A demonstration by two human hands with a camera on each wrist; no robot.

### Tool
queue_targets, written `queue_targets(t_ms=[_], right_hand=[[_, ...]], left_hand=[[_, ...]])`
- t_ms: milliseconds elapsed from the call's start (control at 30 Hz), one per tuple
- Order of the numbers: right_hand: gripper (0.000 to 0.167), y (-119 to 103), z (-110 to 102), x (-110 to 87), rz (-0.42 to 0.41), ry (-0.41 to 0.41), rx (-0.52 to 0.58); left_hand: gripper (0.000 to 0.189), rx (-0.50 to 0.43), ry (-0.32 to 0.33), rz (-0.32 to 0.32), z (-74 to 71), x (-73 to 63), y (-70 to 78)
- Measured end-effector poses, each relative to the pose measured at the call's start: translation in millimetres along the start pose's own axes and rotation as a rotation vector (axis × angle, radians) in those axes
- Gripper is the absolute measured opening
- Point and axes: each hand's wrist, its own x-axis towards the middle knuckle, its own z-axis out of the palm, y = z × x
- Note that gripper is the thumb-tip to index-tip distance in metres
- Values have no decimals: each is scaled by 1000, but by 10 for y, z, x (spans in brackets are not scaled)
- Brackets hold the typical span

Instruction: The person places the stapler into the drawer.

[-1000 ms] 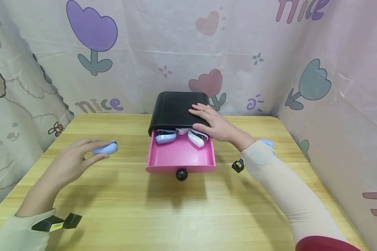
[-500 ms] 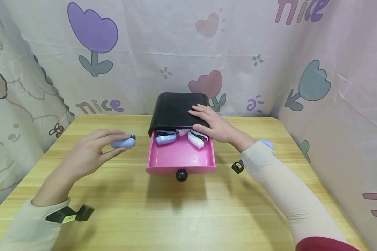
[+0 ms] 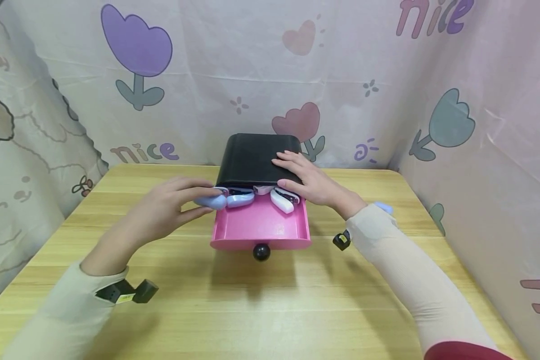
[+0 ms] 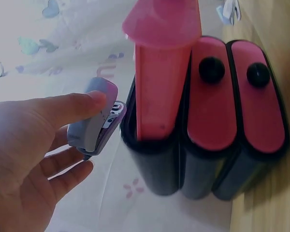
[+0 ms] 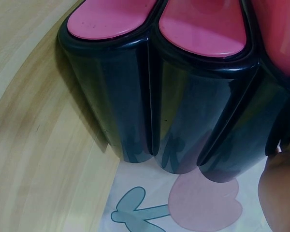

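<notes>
My left hand (image 3: 162,212) pinches a small blue stapler (image 3: 210,202) between thumb and fingers. In the head view it is at the left edge of the pulled-out pink drawer (image 3: 261,222); the left wrist view shows its grey-looking body and metal inside. At the back of the drawer lie a blue stapler (image 3: 240,201) and a white stapler (image 3: 281,201). Between them a pale pink one (image 3: 263,190) is partly hidden under the cabinet top. My right hand (image 3: 312,180) rests on the right of the black cabinet (image 3: 252,157), fingers extended.
Below the pulled-out drawer are two shut pink drawers with black knobs (image 4: 211,70). Another blue item (image 3: 384,207) lies on the wooden table (image 3: 342,310) behind my right wrist. A patterned cloth (image 3: 207,90) hangs behind the table and along its sides.
My left hand has moved right with the stapler, from over the left of the table to the drawer's left edge. My right hand has stayed on the cabinet.
</notes>
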Motion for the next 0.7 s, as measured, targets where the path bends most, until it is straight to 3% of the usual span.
queue_targets(t_ms=[133, 467, 700], right_hand=[[60, 8, 3, -7, -4, 7, -3], [60, 25, -1, 0, -8, -2, -8], [59, 18, -2, -4, -3, -2, 2]], left_hand=[[45, -23, -26, 64, 85, 126, 36], [43, -68, -105, 156, 283, 422, 182], [42, -43, -201, 158, 416, 573, 262]])
